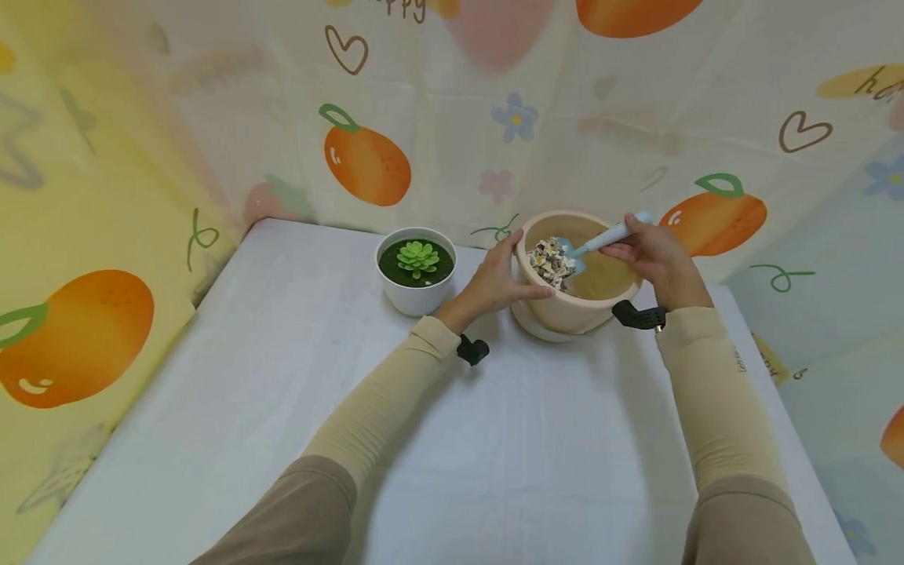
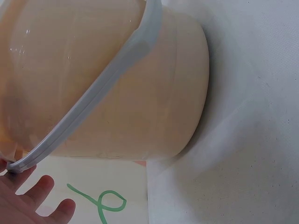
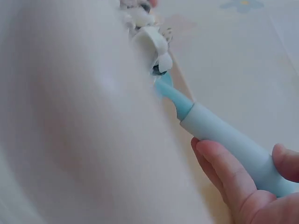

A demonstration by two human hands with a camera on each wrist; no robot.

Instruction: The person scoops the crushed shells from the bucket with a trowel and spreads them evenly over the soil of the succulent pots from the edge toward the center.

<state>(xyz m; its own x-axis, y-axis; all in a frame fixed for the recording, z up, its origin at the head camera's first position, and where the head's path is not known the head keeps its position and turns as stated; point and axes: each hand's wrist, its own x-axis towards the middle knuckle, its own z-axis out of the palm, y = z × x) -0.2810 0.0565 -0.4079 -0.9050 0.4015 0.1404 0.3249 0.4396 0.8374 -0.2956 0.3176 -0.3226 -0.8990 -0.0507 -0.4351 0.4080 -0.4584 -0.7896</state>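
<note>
A beige bucket (image 1: 579,314) with a pale handle (image 2: 88,100) stands on the white table. My left hand (image 1: 492,280) rests on its left side, thumb along the front wall and fingers up at the rim. In the left wrist view the fingertips (image 2: 41,186) show beside the handle's end. My right hand (image 1: 657,255) grips a light blue toy shovel (image 1: 614,235) by its handle, over the bucket's right side. A heap of white and dark bits (image 1: 551,263) lies on the shovel's head, which is partly hidden, inside the rim at the left.
To the left of the bucket stands a white pot (image 1: 413,298) with a green succulent (image 1: 417,258) in dark filling. A fruit-printed cloth (image 1: 438,118) hangs behind the table (image 1: 523,439) and along both sides.
</note>
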